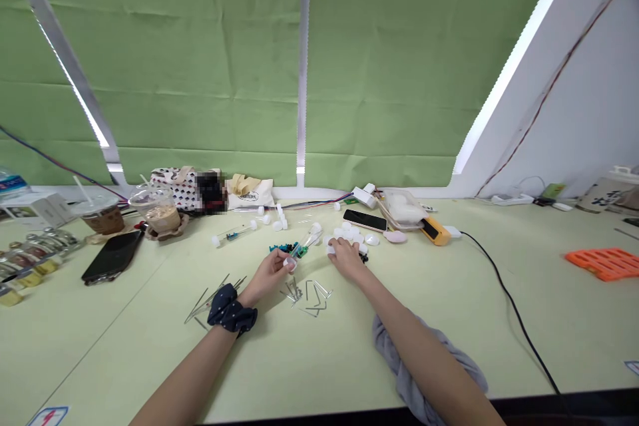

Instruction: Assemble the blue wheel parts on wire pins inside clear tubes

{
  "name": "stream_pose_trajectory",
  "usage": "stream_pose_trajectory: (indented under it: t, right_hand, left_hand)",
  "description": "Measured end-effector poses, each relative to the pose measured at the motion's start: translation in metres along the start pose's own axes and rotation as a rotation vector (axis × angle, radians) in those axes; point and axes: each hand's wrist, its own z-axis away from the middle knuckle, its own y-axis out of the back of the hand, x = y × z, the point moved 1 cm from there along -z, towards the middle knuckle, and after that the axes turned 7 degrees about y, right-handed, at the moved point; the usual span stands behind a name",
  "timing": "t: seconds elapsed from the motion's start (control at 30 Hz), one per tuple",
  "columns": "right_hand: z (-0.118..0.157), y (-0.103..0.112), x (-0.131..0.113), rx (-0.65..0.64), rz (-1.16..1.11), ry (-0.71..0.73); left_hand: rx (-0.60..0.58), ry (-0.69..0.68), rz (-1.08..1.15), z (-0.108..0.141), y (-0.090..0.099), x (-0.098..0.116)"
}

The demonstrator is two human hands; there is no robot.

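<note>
My left hand (272, 273) is closed in a pinch on the near end of a clear tube (303, 247). That tube lies slanted away to the right, with small green and blue pieces inside and a white end in my fingers. My right hand (348, 258) is over a cluster of white caps (349, 231), its fingers curled down with a white cap at the fingertips. The palm hides part of the cluster. Dark teal pieces (280, 248) lie beside the tube. Nearer to me are bent metal hex keys (314, 299), and more metal rods (202, 303) lie by my left wrist.
Another capped tube (233, 234) lies behind on the left. A phone (365, 219), a yellow device (435, 231) with a black cable (509, 299) and a plastic tray (402, 210) are at the back right. Drink cups (164, 218) and a black phone (112, 257) stand left; orange trays (604, 263) far right.
</note>
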Motion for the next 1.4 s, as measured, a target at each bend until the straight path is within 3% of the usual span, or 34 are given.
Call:
stream_pose_trajectory:
  t: [0.1,0.2,0.27,0.33,0.47,0.63,0.83,1.0,1.2,1.4]
  right_hand:
    - [-0.002,0.004,0.003,0.16,-0.265,-0.03]
    - [-0.002,0.014,0.003,0.287,-0.788,-0.004]
    - [0.0,0.023,-0.002,0.301,-1.098,0.054]
    - [0.004,0.031,-0.008,0.269,-1.235,0.128]
    - [0.01,0.04,-0.017,0.172,-1.186,0.234]
    - [0.013,0.041,-0.018,0.114,-1.091,0.26]
    - [0.014,0.043,-0.02,0.072,-1.131,0.304]
    - [0.016,0.044,-0.022,0.019,-1.075,0.329]
    - [0.016,0.039,-0.026,0.036,-1.099,0.321]
    - [0.015,0.036,-0.03,0.103,-1.197,0.277]
  left_hand:
    - [0.013,0.008,-0.017,0.0,0.0,-0.001]
    - [0.011,0.014,-0.043,0.0,-0.001,-0.002]
    - [0.011,0.009,-0.058,0.0,-0.001,-0.002]
    - [0.013,-0.004,-0.082,0.001,-0.002,0.0]
    - [0.03,-0.041,-0.195,0.004,-0.001,0.006]
    - [0.043,-0.036,-0.223,0.008,-0.001,0.015]
    - [0.03,-0.054,-0.215,0.012,-0.008,0.014]
    - [0.086,-0.07,-0.27,0.014,-0.008,0.02]
    - [0.169,-0.112,-0.316,0.015,-0.01,0.022]
    - [0.099,-0.046,-0.097,0.013,-0.015,0.01]
